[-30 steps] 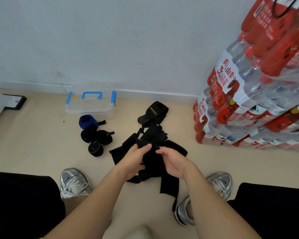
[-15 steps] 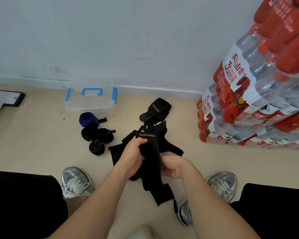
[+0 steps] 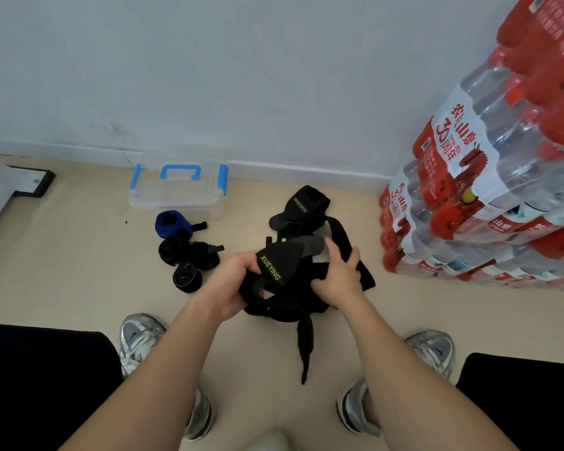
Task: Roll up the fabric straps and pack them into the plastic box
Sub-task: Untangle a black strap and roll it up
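The step in hand looks like starting a roll on the black strap point(image 3: 275, 266) with the green XUEYING lettering, held just above the loose pile of straps point(image 3: 345, 245) in the middle of the frame. To do it well, the labelled end should be folded tightly on itself first. The long tail point(image 3: 306, 346) hanging toward the lower centre should then be fed in under even tension, edges aligned, so that the roll does not cone or drag other straps up with it. The left hand point(image 3: 230, 283) grasps the labelled end, its fingers curled round the fabric from the left. The right hand point(image 3: 336, 278) comes in from the right, wrist bent, with its fingers hooked over the strap's grey end and pinching it. Both forearms reach forward from the lower edge, converging on the strap. Four finished rolls, one blue roll point(image 3: 171, 224) and three black rolls point(image 3: 179, 253), lie left of centre, just in front of the plastic box point(image 3: 176, 209) by the wall. Its blue-handled lid appears to be on, so probably nothing is packed yet.
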The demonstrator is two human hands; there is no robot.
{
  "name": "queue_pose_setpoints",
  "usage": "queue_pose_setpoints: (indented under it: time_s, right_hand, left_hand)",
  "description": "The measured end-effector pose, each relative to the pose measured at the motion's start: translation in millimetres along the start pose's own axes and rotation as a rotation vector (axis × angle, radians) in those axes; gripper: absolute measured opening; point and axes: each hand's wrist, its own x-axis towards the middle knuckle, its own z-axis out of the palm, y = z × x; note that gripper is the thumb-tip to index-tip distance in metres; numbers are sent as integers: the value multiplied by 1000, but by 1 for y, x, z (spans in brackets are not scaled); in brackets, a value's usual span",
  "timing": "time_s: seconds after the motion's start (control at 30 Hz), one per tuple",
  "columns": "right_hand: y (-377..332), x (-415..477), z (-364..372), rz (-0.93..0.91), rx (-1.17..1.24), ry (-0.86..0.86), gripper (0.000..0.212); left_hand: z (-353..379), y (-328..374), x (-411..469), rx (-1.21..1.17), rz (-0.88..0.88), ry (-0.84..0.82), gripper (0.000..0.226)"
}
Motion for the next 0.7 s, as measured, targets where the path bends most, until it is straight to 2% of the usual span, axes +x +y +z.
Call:
queue_pose_setpoints:
  time_s: [0.07,0.13,0.2,0.23,0.33,0.4,0.57,0.63,0.7]
  right_hand:
    - [-8,0,6,-33,-229,51,57]
    - [-10,0,5,-103,-204,-43,30]
    - [-10,2,1,-119,-54,-198,31]
    - [-12,4,-2,-119,-20,-211,32]
    - [-26,24,-9,-107,-44,62,24]
    - [-40,42,-13,-152,-71,191,22]
    - [-88,96,-24,-366,-387,344,26]
    - [-103,123,-27,-394,-560,309,29]
    - [-113,146,-28,-439,-731,239,34]
  left_hand:
    - [-9,-2,4,99,-67,71,51]
    - [-20,-3,7,242,-165,163,46]
    - [-28,-4,11,308,-197,210,32]
    - [-31,-5,15,320,-177,222,24]
    - [-42,-3,31,394,-72,185,19]
    - [-48,0,37,494,-65,125,17]
    - [-56,1,65,634,-115,114,11]
    - [-57,2,72,699,-151,86,18]
    - [-58,2,78,767,-174,75,35]
